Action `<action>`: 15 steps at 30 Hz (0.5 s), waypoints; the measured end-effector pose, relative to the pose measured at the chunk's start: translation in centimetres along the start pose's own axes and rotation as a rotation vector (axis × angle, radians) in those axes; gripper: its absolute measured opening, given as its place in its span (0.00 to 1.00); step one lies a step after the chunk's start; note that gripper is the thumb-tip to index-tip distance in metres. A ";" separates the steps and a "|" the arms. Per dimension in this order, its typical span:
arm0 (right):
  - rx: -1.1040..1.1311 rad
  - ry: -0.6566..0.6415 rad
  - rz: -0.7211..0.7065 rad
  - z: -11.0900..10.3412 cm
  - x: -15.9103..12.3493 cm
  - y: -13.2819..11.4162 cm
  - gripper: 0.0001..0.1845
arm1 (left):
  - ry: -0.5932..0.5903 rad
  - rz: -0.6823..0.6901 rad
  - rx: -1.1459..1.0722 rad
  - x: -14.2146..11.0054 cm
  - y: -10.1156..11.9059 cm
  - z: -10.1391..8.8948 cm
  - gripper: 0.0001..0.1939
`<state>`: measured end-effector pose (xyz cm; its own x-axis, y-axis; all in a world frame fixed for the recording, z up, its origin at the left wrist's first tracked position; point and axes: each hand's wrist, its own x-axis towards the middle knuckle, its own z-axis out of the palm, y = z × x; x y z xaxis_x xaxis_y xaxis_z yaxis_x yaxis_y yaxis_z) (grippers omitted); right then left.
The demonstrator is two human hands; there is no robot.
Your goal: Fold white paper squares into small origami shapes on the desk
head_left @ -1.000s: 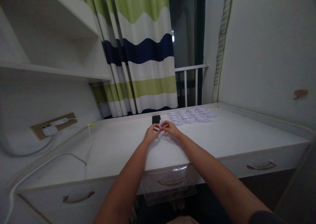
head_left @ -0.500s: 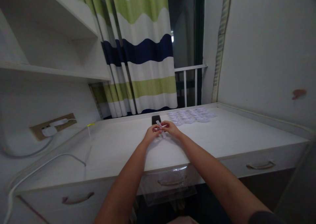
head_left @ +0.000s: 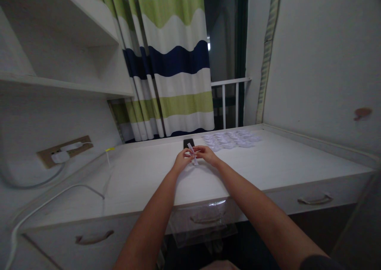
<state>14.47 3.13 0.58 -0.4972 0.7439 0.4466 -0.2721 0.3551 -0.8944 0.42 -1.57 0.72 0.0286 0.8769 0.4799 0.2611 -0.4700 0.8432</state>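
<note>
Over the middle of the white desk (head_left: 268,162), my left hand (head_left: 182,161) and my right hand (head_left: 206,154) meet, and both pinch a small strip of white paper (head_left: 192,157) between their fingertips. The strip stands tilted between the two hands. Just beyond the hands lies a dark phone (head_left: 188,143), flat on the desk. A spread of several small folded white paper pieces (head_left: 231,139) lies on the desk to the far right of the hands.
White shelves (head_left: 59,83) hang at the left above a wall socket with a plugged charger (head_left: 61,155); its white cable (head_left: 56,194) trails over the desk's left part. A striped curtain (head_left: 169,63) and a white railing (head_left: 230,99) stand behind. Drawer handles (head_left: 314,200) line the desk front.
The paper strip has turned between my fingertips, from upright to tilted. Both hands stay together at the same spot on the desk.
</note>
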 end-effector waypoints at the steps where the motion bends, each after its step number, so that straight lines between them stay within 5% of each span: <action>1: 0.008 0.007 -0.001 0.0 0.0 0.0 0.19 | -0.003 0.003 0.002 0.0 0.0 0.0 0.12; 15: 0.030 -0.001 0.001 0.1 -0.5 -0.8 0.20 | -0.007 -0.076 -0.064 0.1 -0.2 0.0 0.15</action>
<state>14.80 2.42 1.07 -0.4983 0.7436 0.4458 -0.2962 0.3373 -0.8936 0.35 -1.37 0.61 0.0179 0.9107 0.4126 0.2003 -0.4076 0.8909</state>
